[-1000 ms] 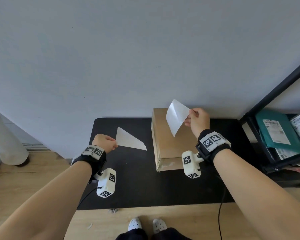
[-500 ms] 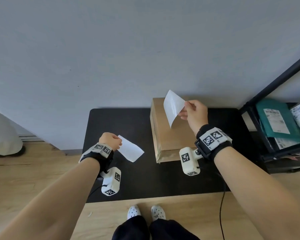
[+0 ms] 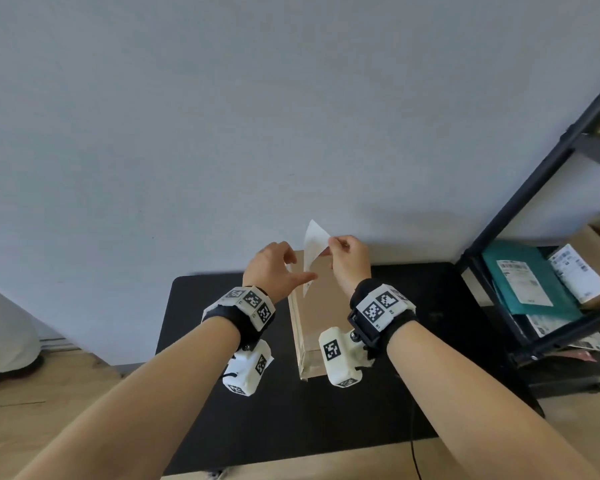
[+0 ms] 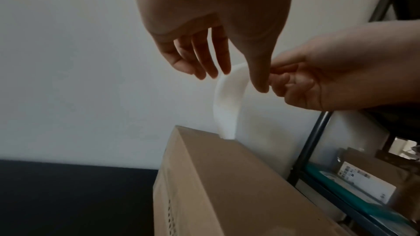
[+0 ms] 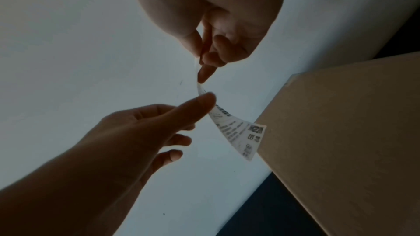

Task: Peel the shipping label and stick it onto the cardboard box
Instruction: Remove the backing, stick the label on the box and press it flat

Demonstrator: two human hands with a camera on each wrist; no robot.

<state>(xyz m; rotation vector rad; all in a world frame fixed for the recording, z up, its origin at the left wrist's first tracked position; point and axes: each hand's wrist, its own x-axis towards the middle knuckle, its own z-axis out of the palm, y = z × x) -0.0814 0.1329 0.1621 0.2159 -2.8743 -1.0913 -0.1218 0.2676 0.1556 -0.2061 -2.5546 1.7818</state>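
A brown cardboard box (image 3: 317,327) lies lengthwise on the black table (image 3: 326,427). Above its far end, my right hand (image 3: 333,245) pinches the top edge of the white shipping label (image 3: 313,244) between thumb and forefinger. The label hangs curved, its lower corner near the box top (image 4: 227,177). The right wrist view shows its printed side (image 5: 240,134). My left hand (image 3: 291,270) is beside it with fingers straight and spread. The label (image 4: 229,103) lies between its thumb and fingers, and the thumb (image 5: 200,103) is against the sheet. The backing sheet is out of sight.
A black metal shelf rack (image 3: 534,188) stands at the right with a teal mailer (image 3: 523,282) and labelled parcels (image 3: 579,271) on it. The grey wall rises right behind the box. A person's leg and shoe (image 3: 4,344) are at the far left on the wooden floor.
My left hand has let go of the backing sheet and moved up and right to the label. My right hand has kept hold of the label over the box.
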